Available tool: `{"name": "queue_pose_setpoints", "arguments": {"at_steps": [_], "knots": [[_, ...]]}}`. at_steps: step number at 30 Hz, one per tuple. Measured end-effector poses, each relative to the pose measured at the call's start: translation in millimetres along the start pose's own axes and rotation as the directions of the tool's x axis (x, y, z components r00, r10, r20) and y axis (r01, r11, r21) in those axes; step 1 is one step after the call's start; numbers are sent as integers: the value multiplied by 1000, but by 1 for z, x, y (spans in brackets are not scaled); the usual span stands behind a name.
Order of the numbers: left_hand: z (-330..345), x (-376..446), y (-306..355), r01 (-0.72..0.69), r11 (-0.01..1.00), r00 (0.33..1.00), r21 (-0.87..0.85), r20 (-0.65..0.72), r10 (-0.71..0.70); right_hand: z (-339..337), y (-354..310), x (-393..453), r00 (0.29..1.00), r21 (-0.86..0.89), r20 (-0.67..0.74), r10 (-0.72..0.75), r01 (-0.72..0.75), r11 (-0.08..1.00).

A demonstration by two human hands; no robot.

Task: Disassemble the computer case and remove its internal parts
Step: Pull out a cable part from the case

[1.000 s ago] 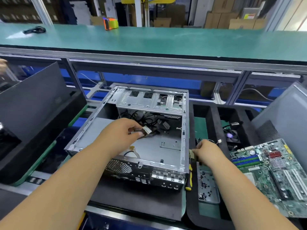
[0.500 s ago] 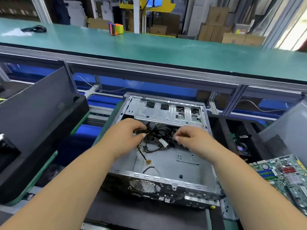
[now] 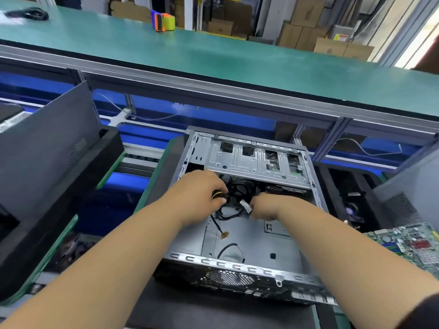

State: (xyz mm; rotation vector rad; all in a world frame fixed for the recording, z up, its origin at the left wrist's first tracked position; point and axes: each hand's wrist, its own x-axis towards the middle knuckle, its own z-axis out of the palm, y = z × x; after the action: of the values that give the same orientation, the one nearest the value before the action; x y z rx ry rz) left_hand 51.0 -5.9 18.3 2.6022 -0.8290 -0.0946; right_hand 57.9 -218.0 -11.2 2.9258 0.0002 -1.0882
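Note:
An open grey computer case (image 3: pixel 249 238) lies on its side on a black mat, its floor bare except for loose wiring. A tangle of black cables (image 3: pixel 240 191) sits below the silver drive cage (image 3: pixel 251 160). My left hand (image 3: pixel 202 191) grips a bundle of these cables with a yellowish connector at its fingers. My right hand (image 3: pixel 266 206) pinches a white connector (image 3: pixel 245 206) on the same bundle. A thin cable with a gold end (image 3: pixel 224 235) hangs onto the case floor.
A green motherboard (image 3: pixel 413 245) lies at the right, beside a grey side panel (image 3: pixel 413 193). A dark panel (image 3: pixel 47 150) leans in a black tray at the left. A green conveyor belt (image 3: pixel 237 60) runs across the back with an orange-green tape roll (image 3: pixel 164 21).
My right hand has come from the case's right edge into the case and taken the white connector. My left hand keeps its hold on the cables. The view has shifted closer.

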Motion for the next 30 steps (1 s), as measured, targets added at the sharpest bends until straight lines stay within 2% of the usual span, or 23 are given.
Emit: {"name": "queue_pose_setpoints", "arguments": {"at_steps": [2, 6, 13, 16, 19, 24, 27, 30], "knots": [[2, 0, -3, 6, 1000, 1000, 6, 11, -6, 1, 0, 6, 999, -32, 43, 12, -10, 999], [2, 1, -5, 22, 1000, 999, -13, 28, -21, 3, 3, 8, 999, -54, 39, 35, -33, 998], [1, 5, 2, 17, 1000, 1000, -5, 18, -17, -5, 5, -29, 999, 46, -25, 21, -20, 999], [1, 8, 9, 15, 1000, 1000, -1, 15, -15, -7, 9, -51, 999, 159, -15, 45, -42, 986], [3, 11, 19, 26, 1000, 999, -17, 33, -25, -6, 19, -70, 999, 398, -28, 17, -5, 917], [11, 15, 38, 55, 997, 996, -59, 68, -51, 1, 38, -88, 981, 635, -191, -37, 152, 758], [15, 18, 51, 28, 989, 995, -144, 99, -13, 7, 48, -97, 948, 703, -310, -68, 276, 656], [13, 18, 66, 44, 941, 995, -336, 100, -10, 13, 60, -107, 905, 710, -418, -77, 379, 594]]}}
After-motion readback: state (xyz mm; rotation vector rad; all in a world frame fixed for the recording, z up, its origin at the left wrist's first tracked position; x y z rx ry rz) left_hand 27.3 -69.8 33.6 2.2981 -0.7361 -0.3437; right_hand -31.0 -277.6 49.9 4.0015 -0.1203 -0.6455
